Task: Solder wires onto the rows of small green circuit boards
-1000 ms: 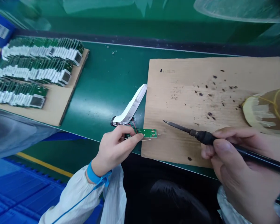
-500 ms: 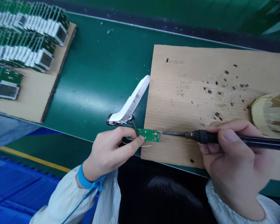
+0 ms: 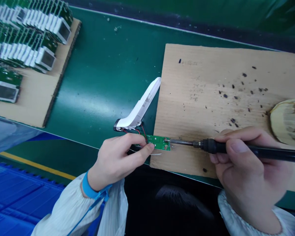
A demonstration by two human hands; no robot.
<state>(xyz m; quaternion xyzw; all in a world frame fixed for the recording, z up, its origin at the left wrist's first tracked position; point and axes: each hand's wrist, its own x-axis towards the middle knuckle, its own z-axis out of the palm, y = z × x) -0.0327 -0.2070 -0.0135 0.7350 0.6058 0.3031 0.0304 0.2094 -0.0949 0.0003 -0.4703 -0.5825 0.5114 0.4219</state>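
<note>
My left hand (image 3: 123, 155) pinches a small green circuit board (image 3: 159, 143) between thumb and fingers, over the near left edge of a cardboard sheet. A thin wire (image 3: 157, 154) sticks out below those fingers. Red and dark wires (image 3: 144, 132) run from the board to a white bent plastic housing (image 3: 137, 113) with a black end, lying on the green table. My right hand (image 3: 248, 170) is wrapped round the black handle of a soldering iron (image 3: 208, 145). The iron's tip meets the board near its right end; whether it presses on a joint I cannot make out.
The cardboard sheet (image 3: 199, 114) has scattered dark specks. On its right lies a round taped thing (image 3: 285, 123). At the left, another cardboard piece (image 3: 34, 95) bears rows of circuit boards with screens (image 3: 48, 59). Blue plastic crates (image 3: 19, 200) stand below the table (image 3: 100, 72).
The soldering iron's tip has shifted slightly inward and down on the board's right end. My left hand keeps its pinch. The whole view has moved a little.
</note>
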